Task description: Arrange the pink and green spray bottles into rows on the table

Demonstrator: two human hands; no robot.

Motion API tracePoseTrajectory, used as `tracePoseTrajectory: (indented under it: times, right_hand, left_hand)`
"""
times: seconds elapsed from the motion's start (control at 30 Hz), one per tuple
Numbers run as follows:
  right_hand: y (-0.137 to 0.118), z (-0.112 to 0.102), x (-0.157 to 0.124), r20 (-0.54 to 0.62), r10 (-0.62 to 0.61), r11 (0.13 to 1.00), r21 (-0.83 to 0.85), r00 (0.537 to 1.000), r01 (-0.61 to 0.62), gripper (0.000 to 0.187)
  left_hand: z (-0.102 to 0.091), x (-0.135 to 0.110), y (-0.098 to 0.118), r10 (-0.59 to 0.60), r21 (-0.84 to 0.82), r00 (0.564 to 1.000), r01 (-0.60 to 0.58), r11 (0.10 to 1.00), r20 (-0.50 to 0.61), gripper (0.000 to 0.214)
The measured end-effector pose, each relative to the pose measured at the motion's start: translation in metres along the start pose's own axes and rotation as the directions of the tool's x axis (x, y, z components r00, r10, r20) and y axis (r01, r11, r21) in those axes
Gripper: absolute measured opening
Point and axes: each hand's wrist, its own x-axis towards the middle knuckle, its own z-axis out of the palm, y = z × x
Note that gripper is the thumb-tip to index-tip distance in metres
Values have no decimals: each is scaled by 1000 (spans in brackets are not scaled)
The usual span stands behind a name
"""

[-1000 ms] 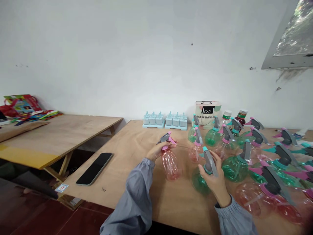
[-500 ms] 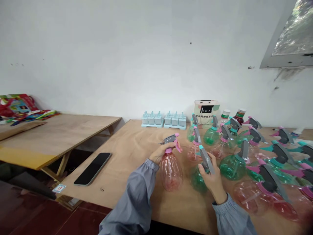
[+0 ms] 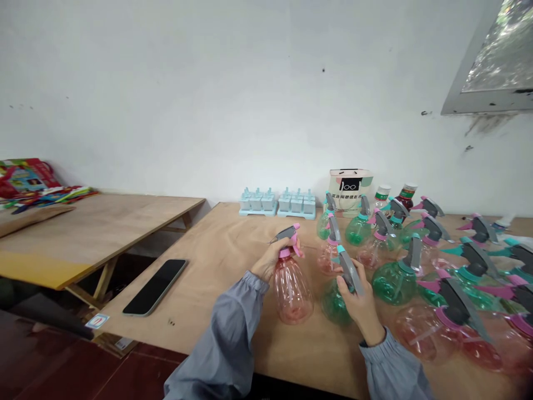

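My left hand (image 3: 272, 256) is closed round the neck of a clear pink spray bottle (image 3: 292, 291) with a grey head and pink trigger. That bottle is upright at the middle of the wooden table. Just to its right, my right hand (image 3: 358, 294) grips the grey head of a green spray bottle (image 3: 335, 304) with a turquoise nozzle tip. My fingers and palm cover part of its neck. Close beside my right hand stands another green spray bottle (image 3: 393, 282), and a pink spray bottle (image 3: 328, 258) is just behind.
Several more pink and green spray bottles (image 3: 425, 333) crowd the table's right side. At the back are pale blue popsicle moulds (image 3: 297, 204), a paper bag (image 3: 350, 194) and a dark red bottle (image 3: 406, 197). A phone (image 3: 156, 288) lies left on the wooden table (image 3: 212, 261).
The pink bottle in my left hand leans slightly more to the left at its top. Both hands keep their hold, and the view has shifted a little.
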Motion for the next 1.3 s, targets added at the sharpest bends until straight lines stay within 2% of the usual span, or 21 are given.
tracePoseTrajectory:
  times: [0.1, 0.17, 0.23, 0.37, 0.43, 0.6, 0.67, 0.77, 0.83, 0.93, 1.07, 1.17, 1.3]
  right_hand:
    - [-1, 0, 0, -2, -5, 1000, 2, 1000, 5, 42]
    - [-1, 0, 0, -7, -13, 1000, 1, 1000, 13, 41]
    - [-1, -1, 0, -10, -22, 1000, -4, 1000, 22, 40]
    - [-1, -1, 0, -11, -27, 1000, -5, 1000, 27, 39]
    - [-1, 0, 0, -9, -25, 1000, -5, 1000, 25, 39]
    - [0, 0, 1, -13, -52, 998, -24, 999, 51, 33]
    - [1, 0, 1, -17, -67, 997, -28, 998, 66, 32]
    - [2, 1, 2, -22, -78, 996, -35, 997, 78, 32]
    - [2, 2, 1, -32, -83, 995, -50, 996, 82, 31]
    - [-1, 4, 1, -79, -78, 995, -67, 994, 73, 31]
    - [-7, 6, -2, -162, -30, 998, -57, 986, 21, 31]
    - [-9, 7, -3, -95, -12, 1000, -17, 995, 10, 27]
    - [-4, 8, -4, -26, -38, 999, 8, 999, 38, 26]
  left_hand:
    - [3, -6, 4, 30, 66, 997, -35, 997, 72, 24]
    - [4, -8, 5, 47, 61, 993, -54, 997, 112, 23]
    - [4, -8, 5, 73, 45, 992, -78, 996, 102, 23]
    - [7, -7, 5, 17, 103, 998, -11, 995, -57, 31]
    - [9, -8, 6, 25, 133, 993, -10, 991, -111, 35]
    - [9, -6, 9, 128, 164, 990, -118, 979, -56, 30]
    - [7, -3, 7, 152, 166, 979, -129, 978, -135, 30]
    - [1, 2, 3, 226, 215, 930, -166, 962, -290, 37]
    - [-7, 3, 3, 302, 327, 896, -193, 925, -325, 36]
    - [-29, 1, 8, 418, 556, 852, -190, 809, -316, 35]
    - [-68, 0, 15, 470, 690, 813, -119, 714, -345, 47]
    - [-93, 3, 12, 525, 741, 779, -120, 661, -343, 49]
    - [-119, 2, -8, 638, 846, 691, -72, 528, -340, 47]
